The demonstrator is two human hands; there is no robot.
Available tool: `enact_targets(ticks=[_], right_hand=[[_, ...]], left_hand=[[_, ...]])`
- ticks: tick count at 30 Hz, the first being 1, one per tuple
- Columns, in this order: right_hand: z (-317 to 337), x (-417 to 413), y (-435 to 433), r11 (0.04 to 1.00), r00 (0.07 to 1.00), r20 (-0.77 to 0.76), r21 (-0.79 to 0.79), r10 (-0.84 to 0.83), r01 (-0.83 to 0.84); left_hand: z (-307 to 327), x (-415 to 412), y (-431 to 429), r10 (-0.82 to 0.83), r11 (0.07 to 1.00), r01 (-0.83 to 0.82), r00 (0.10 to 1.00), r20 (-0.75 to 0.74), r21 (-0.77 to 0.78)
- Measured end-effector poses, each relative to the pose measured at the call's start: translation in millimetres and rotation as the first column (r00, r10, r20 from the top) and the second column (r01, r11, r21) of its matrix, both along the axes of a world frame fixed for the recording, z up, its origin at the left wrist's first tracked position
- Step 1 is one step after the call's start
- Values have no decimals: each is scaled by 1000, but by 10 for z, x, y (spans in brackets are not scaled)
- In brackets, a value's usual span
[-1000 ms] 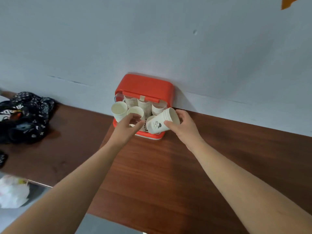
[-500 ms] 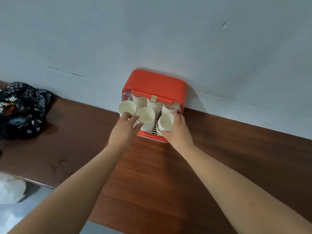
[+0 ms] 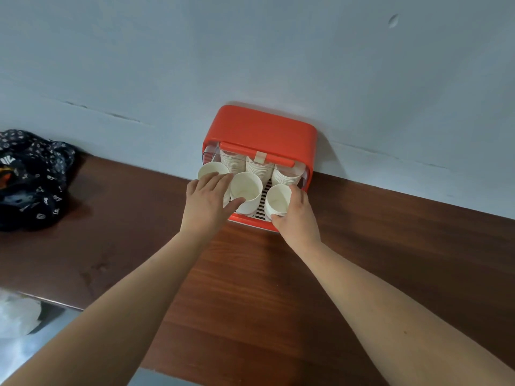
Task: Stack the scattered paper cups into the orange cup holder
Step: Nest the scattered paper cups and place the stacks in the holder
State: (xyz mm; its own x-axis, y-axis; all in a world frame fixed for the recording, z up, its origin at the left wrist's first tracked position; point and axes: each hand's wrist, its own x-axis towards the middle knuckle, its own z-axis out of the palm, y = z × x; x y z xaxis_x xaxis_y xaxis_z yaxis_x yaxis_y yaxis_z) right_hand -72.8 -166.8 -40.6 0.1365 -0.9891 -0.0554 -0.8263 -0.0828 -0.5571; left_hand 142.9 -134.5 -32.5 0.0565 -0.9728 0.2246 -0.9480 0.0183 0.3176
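Now the orange cup holder (image 3: pixel 259 129) stands on the brown bench (image 3: pixel 250 288) against the wall, with three white cups mouth-up in its front row. The right grip (image 3: pixel 299 215) curls round the right-hand cup (image 3: pixel 277 199), thumb in front. The left grip (image 3: pixel 207 201) lies released, with straight fingers on the rim of the left-hand cup (image 3: pixel 210 169) and its thumb touching the middle cup (image 3: pixel 246 188).

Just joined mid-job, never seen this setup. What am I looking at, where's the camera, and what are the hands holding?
No machine here: a person works with bare hands, and the single view comes from a camera on their head, looking forward and down. On the brown table, against the wall, stands the orange cup holder, with paper cups stacked inside. The right hand grips the right front cup. The left hand rests straight fingers on the left front cup, thumb against the middle cup. A dark patterned cloth lies far left.
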Motion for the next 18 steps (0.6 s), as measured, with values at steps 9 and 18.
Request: enact_targets(ticks=[9,18], right_hand=[[34,-36,68,999,1000,13,33,-23,23],[1015,-556,362,996,996,-2,29,-85,85]], left_hand=[[102,8,90,22,999,-22,1000,-9,46],[839,7,502,117,992,-106,979,-168,73]])
